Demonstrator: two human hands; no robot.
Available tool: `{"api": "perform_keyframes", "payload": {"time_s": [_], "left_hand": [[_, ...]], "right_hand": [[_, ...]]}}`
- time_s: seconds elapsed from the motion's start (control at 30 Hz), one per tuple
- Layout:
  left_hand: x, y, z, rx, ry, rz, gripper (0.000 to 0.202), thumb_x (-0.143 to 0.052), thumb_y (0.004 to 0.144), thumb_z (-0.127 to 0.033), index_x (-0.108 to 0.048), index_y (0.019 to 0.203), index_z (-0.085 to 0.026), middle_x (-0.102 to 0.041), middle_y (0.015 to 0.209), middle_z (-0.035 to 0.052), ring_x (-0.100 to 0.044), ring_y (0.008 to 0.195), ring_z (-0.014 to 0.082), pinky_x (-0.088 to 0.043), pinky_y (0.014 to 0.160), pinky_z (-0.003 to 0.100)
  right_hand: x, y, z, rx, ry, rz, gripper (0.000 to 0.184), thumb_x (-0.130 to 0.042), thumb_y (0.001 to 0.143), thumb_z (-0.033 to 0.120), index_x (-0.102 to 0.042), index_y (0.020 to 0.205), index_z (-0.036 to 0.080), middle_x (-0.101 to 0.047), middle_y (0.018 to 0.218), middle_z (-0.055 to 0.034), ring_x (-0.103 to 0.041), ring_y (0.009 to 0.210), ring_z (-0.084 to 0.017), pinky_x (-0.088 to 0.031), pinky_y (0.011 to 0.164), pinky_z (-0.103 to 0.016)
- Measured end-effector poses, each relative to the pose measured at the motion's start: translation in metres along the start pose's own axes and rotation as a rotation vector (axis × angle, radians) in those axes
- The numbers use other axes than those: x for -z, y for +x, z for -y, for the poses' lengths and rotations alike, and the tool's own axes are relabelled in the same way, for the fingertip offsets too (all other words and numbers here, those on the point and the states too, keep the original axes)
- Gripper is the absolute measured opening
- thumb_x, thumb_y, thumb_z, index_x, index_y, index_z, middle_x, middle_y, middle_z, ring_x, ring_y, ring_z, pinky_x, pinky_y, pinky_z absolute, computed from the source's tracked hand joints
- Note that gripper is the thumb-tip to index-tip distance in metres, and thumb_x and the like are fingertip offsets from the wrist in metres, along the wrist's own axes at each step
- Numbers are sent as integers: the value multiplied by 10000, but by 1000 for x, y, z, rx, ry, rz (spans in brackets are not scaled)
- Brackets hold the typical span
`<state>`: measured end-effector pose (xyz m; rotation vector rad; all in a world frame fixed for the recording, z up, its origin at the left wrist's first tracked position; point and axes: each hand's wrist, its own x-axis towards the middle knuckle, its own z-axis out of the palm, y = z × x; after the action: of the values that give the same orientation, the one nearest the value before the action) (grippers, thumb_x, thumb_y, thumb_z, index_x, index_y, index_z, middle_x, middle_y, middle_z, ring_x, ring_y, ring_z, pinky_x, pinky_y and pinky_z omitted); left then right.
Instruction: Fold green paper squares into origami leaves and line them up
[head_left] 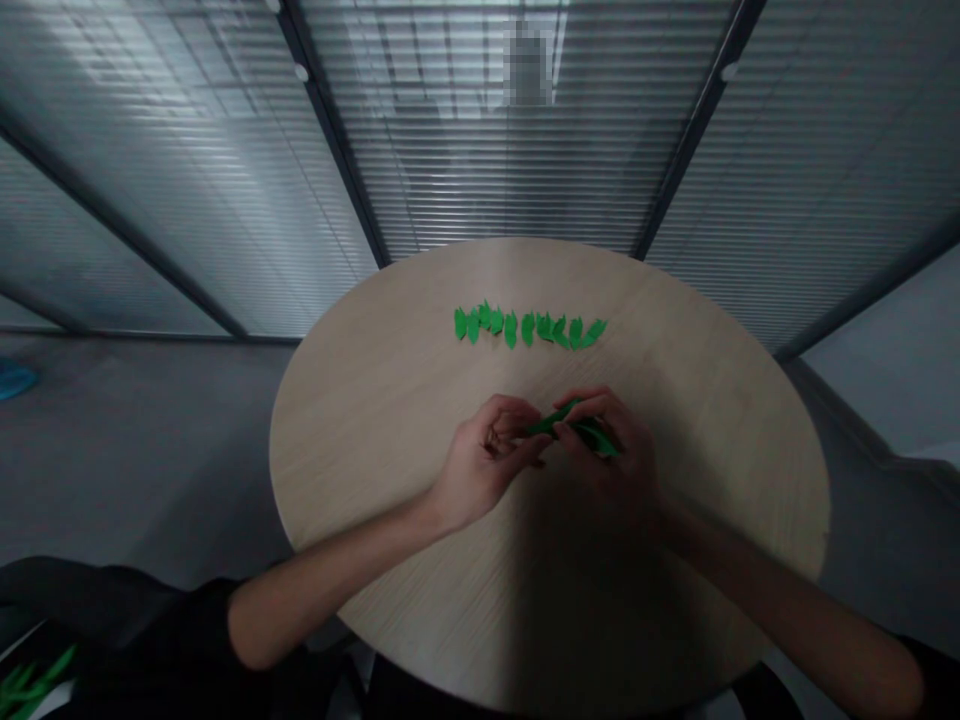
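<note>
Between my two hands, above the middle of the round table, is a green paper-like leaf piece (598, 436) with pointed ends. My left hand (487, 455) pinches its left end between thumb and fingers. From the other side my right hand (611, 450) grips it, fingers curled round it, so part of the green piece is hidden. Whether it is one piece or more, I cannot tell. Farther back on the table lies a row of several small green leaf-shaped pieces (529, 328), some touching or overlapping.
The round wooden table (360, 420) has a curved edge on all sides. Behind it stand glass partitions with blinds (510, 190). More green strips (37, 685) sit at the lower left, beside a dark chair or garment. A blue object (15, 378) lies on the floor at far left.
</note>
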<state>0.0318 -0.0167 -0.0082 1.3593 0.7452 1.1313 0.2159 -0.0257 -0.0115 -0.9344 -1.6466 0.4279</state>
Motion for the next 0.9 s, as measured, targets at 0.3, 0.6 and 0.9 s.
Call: {"api": "perform_keyframes", "payload": {"time_s": [0.3,0.6,0.9], "left_hand": [[-1,1,1,4,-31,15,271,-779,890,-362,-642,1011,-162,-762,919,48,-765,788,170,-691,655,265],[-1,-1,-3,-22,-19,46,235,-752,924,-343,-693,1042,-148,-786,957,70,-775,805,174,-693,696,279],[-1,-1,-3,-24,-10,54,239,-717,947,-345,-685,1060,-137,-765,955,74,-759,783,162,-692,718,290]], "right_hand": [[1,0,0,-32,0,-5,105,-711,923,206,-613,910,241,-687,987,-33,-676,842,-162,-557,735,-308],[1,-1,1,-64,-2,-2,89,-696,944,240,-614,908,238,-682,983,-34,-660,815,-162,-538,717,-312],[1,-2,2,-67,15,2,88,-685,942,208,-607,916,239,-660,992,-28,-645,847,-159,-521,745,-317]]}}
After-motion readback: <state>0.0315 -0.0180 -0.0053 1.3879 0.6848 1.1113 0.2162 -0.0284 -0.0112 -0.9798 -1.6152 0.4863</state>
